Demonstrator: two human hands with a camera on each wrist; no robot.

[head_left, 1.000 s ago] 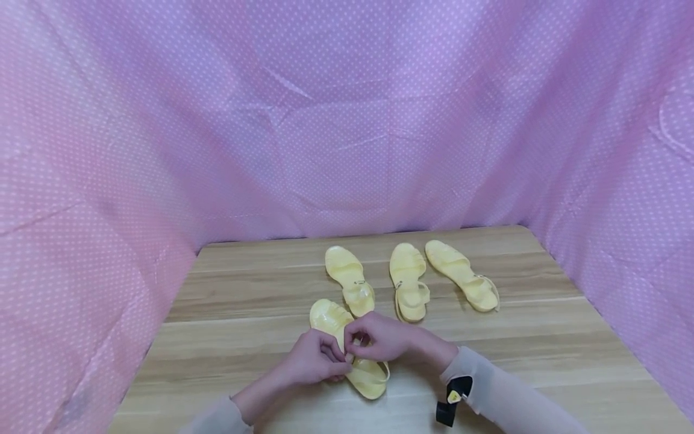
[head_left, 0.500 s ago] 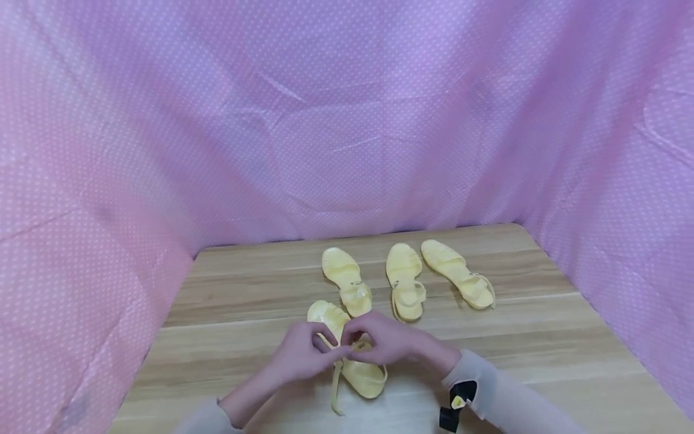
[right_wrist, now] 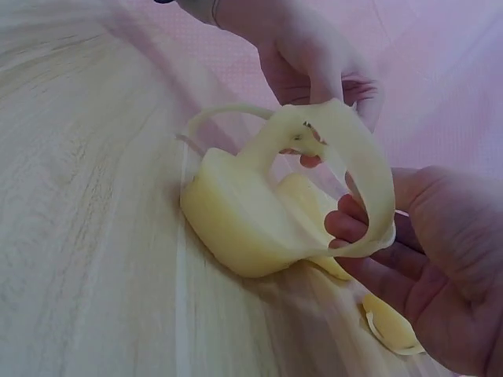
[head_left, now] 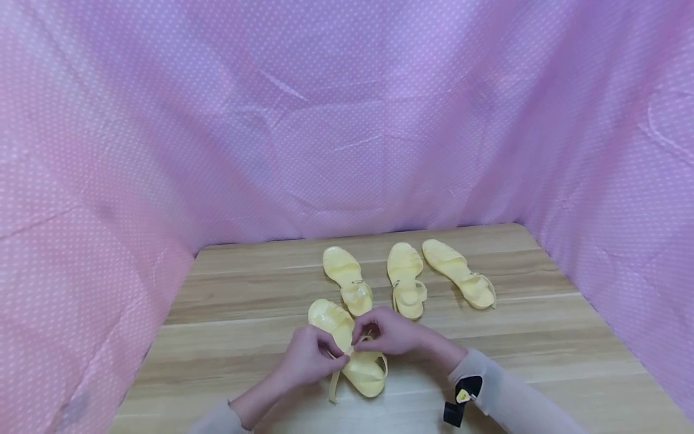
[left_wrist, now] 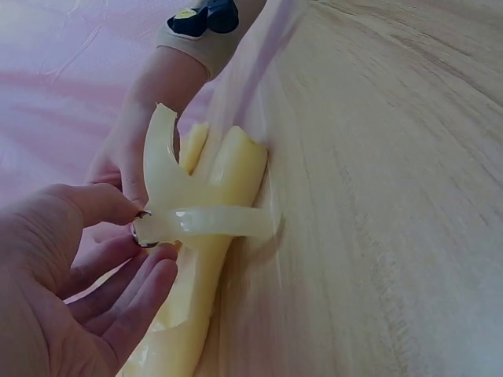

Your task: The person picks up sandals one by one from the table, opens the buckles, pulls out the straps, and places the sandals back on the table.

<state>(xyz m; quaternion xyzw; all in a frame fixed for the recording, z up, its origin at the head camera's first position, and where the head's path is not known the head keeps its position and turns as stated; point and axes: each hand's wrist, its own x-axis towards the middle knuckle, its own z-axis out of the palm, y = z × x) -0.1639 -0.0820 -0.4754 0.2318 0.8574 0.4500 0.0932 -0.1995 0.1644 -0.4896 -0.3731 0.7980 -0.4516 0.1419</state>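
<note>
A yellow sandal (head_left: 365, 377) lies near the table's front with both hands over its middle. The left hand (head_left: 311, 357) pinches the small metal buckle (left_wrist: 143, 229) at the side of the sandal between thumb and fingertips. A strap (left_wrist: 236, 221) runs through or past the buckle, its free end sticking out over the table. The right hand (head_left: 389, 331) holds the ankle band (right_wrist: 369, 177) between thumb and fingers in the right wrist view. In the head view the fingers partly cover the buckle.
Three more yellow sandals lie behind on the wooden table (head_left: 244, 289): one (head_left: 341, 268) just beyond the hands, one (head_left: 405, 265) in the middle, one (head_left: 447, 259) slanting at the right. A pink dotted cloth (head_left: 347, 120) surrounds the table's back and sides.
The strap's free end has come out toward the front on the sandal's left. The right hand has moved slightly right, away from the left fingertips. The other sandals stay in place.
</note>
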